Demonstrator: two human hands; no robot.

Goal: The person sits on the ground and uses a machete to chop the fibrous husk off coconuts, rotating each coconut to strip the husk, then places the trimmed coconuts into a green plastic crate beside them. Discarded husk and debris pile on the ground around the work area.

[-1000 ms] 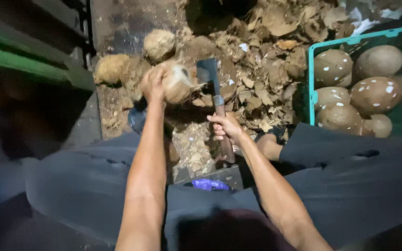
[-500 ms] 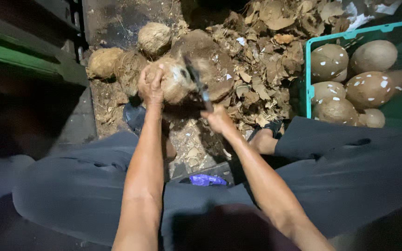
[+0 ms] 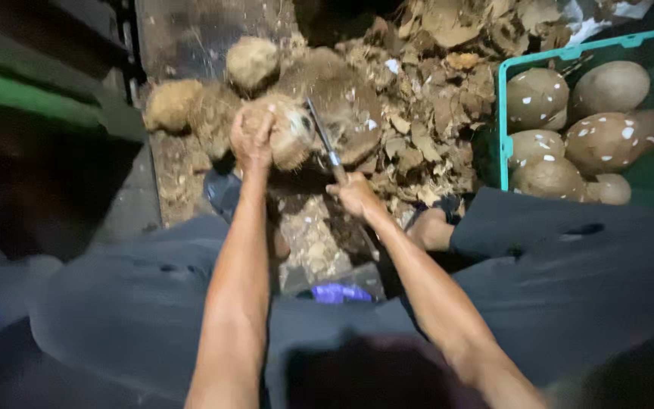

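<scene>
Brown, fibrous husk scraps (image 3: 433,113) lie heaped across the ground beyond and to the right of the right hand's grip, the largest thing in view. Further right of that grip stands a teal crate (image 3: 502,129) holding peeled coconuts (image 3: 603,144), smooth and brown with white flecks. Two unpeeled husked coconuts (image 3: 255,62) sit beyond the left hand's grip, one up by the dark wall, the other off to its left.

The coconut (image 3: 291,130) being worked is clamped under the left hand (image 3: 251,140), whose fingers curl over its near-left side and press it down; it sits just ahead of the person's knees, against the husk heap. The right hand (image 3: 353,195) is wrapped tightly round the handle of a cleaver (image 3: 321,136). The cleaver's long axis runs from the grip up and slightly leftward, away from the person, its blade pointing toward the coconut and meeting its right flank just beside the left hand's fingers. The blade is motion-blurred, so whether its edge has bitten into the husk or only rests against it cannot be told.

Below both grips, between the knees, lies a small purple object (image 3: 341,292).
</scene>
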